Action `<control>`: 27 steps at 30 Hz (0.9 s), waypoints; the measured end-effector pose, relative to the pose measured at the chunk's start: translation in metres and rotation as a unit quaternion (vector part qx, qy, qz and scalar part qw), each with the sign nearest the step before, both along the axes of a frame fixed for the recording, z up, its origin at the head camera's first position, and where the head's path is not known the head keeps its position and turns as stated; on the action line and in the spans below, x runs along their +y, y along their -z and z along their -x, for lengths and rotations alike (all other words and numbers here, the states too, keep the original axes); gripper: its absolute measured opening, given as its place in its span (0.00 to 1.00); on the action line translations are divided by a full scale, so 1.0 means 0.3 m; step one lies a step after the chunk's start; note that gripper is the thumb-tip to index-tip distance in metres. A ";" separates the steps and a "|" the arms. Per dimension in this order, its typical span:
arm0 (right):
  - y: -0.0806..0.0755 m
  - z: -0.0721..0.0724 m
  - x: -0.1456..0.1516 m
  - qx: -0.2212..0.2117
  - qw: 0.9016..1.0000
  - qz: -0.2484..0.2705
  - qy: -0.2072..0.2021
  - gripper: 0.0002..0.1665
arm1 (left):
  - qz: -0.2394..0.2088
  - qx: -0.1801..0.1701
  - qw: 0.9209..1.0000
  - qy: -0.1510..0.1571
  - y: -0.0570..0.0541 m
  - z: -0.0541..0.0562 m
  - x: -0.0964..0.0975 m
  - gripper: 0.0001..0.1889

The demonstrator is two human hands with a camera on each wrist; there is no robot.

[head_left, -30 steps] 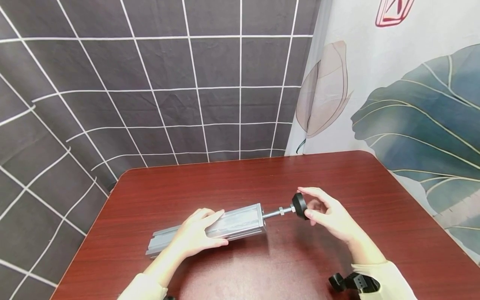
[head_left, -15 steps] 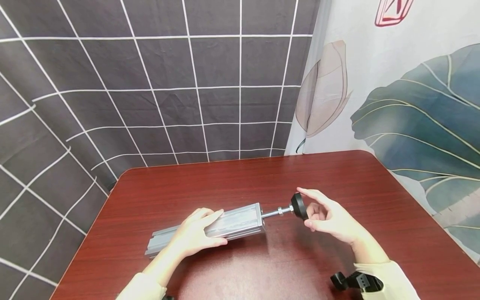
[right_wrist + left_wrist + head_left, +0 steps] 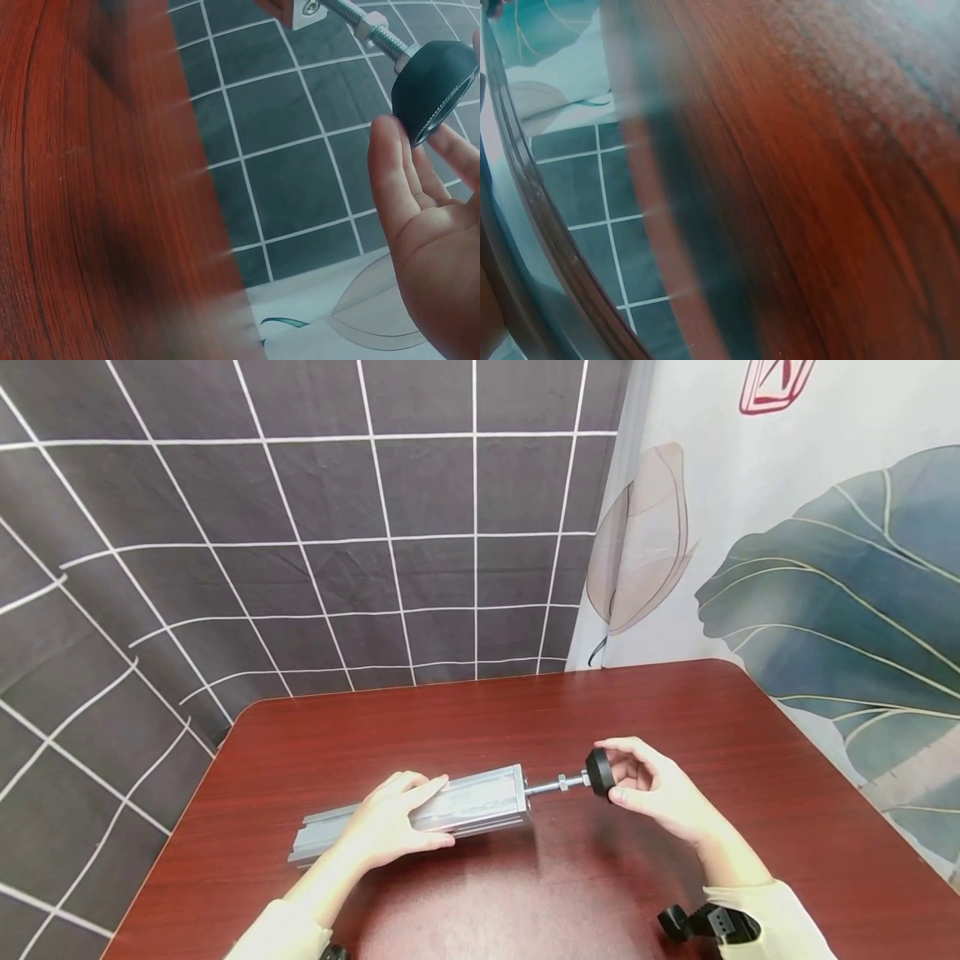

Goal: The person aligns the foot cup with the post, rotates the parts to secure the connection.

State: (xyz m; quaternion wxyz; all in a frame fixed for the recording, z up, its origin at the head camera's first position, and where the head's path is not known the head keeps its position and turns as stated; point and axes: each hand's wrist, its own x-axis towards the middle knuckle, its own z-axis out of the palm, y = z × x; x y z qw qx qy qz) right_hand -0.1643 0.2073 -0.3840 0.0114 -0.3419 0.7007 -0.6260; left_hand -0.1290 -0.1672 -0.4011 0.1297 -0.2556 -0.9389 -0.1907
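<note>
A silver aluminium profile point(image 3: 472, 797) lies at a slant over the table, its near face shiny and grooved. My left hand point(image 3: 393, 827) grips it around the middle, thumb along the near side and fingers over the top. From its right end sticks a threaded rod point(image 3: 543, 788) with a hex nut point(image 3: 563, 782) partway along. The rod ends in a black levelling foot point(image 3: 599, 772), held at its rim between thumb and fingers of my right hand point(image 3: 660, 789). In the right wrist view the foot point(image 3: 431, 82) shows its ribbed hollow underside, with a thumb point(image 3: 390, 150) against the rim.
The red-brown wooden table point(image 3: 585, 893) extends around both hands. Behind it hangs a dark grid-patterned cloth point(image 3: 427, 568), with a white leaf-print curtain point(image 3: 750, 510) at the right. A black camera mount point(image 3: 708, 924) sits at the right sleeve.
The right thumb and fingers shift on the black foot: half a second ago they were spread more, and now they close around its rim. The left hand and profile stay nearly still.
</note>
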 end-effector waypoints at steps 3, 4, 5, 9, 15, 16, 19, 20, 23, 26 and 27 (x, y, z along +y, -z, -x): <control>0.000 0.001 -0.003 0.008 1.000 -0.009 0.008 0.34 | 0.001 -0.004 1.000 0.000 0.003 0.002 -0.001 0.39; 0.000 0.002 -0.004 0.012 1.000 -0.012 0.009 0.35 | 0.001 -0.005 1.000 0.000 0.004 0.002 -0.001 0.39; 0.000 0.003 -0.004 0.015 1.000 -0.016 0.010 0.35 | 0.001 -0.004 1.000 0.000 0.005 0.003 -0.001 0.39; 0.000 0.008 -0.001 0.030 0.999 -0.024 -0.004 0.36 | 0.002 -0.001 1.000 0.000 0.007 0.005 -0.001 0.38; 0.000 0.010 0.012 0.019 0.998 -0.010 -0.058 0.44 | -0.001 -0.005 1.000 -0.005 0.004 0.003 -0.001 0.38; 0.001 0.010 0.013 0.013 0.998 -0.007 -0.066 0.45 | -0.003 -0.006 1.000 -0.006 0.003 0.003 -0.001 0.39; 0.001 0.010 0.011 0.000 0.997 -0.003 -0.078 0.46 | -0.005 -0.003 1.000 -0.008 0.003 0.003 -0.001 0.38; 0.000 0.009 0.011 -0.002 0.997 -0.003 -0.078 0.46 | -0.005 -0.003 1.000 -0.008 0.002 0.002 0.000 0.38; -0.003 0.007 0.010 -0.003 0.998 -0.009 -0.065 0.44 | -0.005 -0.002 1.000 -0.008 0.001 0.004 0.001 0.38; -0.004 0.006 0.010 0.012 0.999 -0.027 -0.031 0.43 | -0.008 -0.004 1.000 -0.007 0.003 0.004 0.001 0.38; -0.003 0.006 0.008 0.018 0.999 -0.032 -0.020 0.42 | -0.008 -0.003 1.000 -0.006 0.005 0.004 0.001 0.39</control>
